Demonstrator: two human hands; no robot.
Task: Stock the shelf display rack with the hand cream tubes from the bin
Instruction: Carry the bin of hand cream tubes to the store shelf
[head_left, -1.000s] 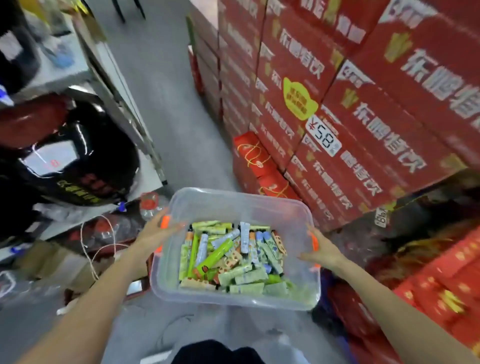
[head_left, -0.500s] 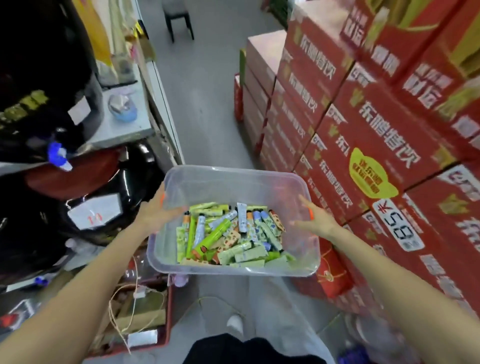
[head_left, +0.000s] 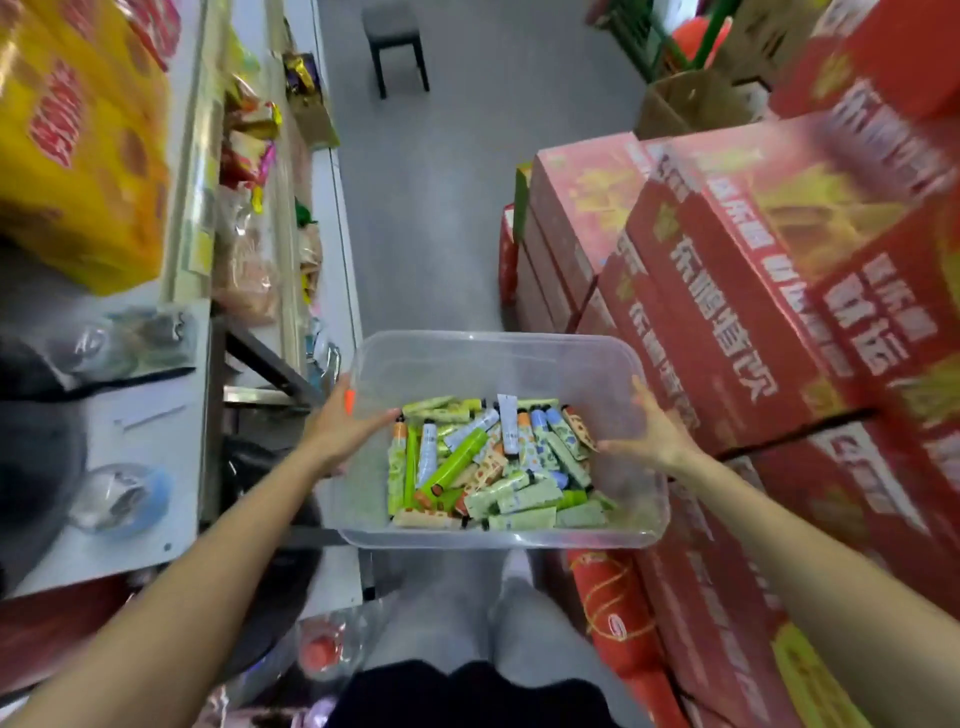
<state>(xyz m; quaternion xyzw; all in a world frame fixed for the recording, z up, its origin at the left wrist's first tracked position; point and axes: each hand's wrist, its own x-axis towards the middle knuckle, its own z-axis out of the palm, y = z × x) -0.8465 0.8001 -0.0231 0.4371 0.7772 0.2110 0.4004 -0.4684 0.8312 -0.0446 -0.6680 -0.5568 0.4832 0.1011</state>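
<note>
Bin: clear, thin-walled plastic bin (head_left: 493, 364), carried in mid-air over the aisle floor (head_left: 426, 218), between the shelf (head_left: 291, 218) and the red cartons (head_left: 727, 322)
Left hand (head_left: 343, 431): fingers fairly straight, flat on the left wall, thumb by the rim
Right hand (head_left: 652, 431): the same on the right wall
Tubes: hand cream tubes (head_left: 488, 462), soft and glossy, heaped inside at the near end, long axes mostly pointing away from the person
Reach: tubes lie inward of both hands; neither looks nearer
</note>
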